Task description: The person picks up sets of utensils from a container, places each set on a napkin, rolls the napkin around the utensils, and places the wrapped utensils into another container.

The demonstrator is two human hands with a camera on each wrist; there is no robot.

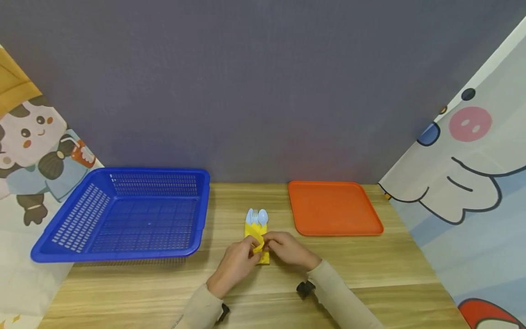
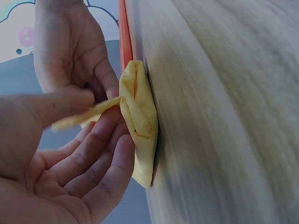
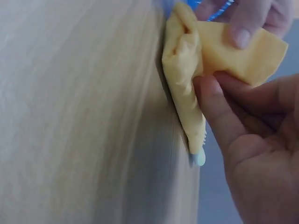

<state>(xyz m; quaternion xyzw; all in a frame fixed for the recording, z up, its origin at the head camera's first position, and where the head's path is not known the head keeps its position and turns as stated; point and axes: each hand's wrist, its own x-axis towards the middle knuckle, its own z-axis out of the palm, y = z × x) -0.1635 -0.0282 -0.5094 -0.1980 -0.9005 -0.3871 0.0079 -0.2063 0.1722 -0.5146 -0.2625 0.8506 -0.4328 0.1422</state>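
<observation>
A folded yellow napkin (image 1: pixel 265 259) lies on the table in front of me, wrapped around a pale blue knife (image 1: pixel 249 216), fork (image 1: pixel 255 215) and spoon (image 1: pixel 263 216). Their upper ends stick out at its far edge. A loose strip of the napkin stands up from the bundle. My left hand (image 1: pixel 235 264) pinches this strip between thumb and fingers, as the left wrist view shows. From the other side, my right hand (image 1: pixel 290 250) pinches the strip's base with thumb and forefinger, close against the bundle (image 3: pixel 181 77). The lower parts of the cutlery are hidden inside the napkin.
To the left stands a blue plastic basket (image 1: pixel 202 219) with slotted walls. A red-orange tray (image 1: pixel 334 208) lies at the back right of the wooden table (image 1: pixel 382 269). Behind the table rises a grey panel (image 1: pixel 255 91), with printed cloths at both sides.
</observation>
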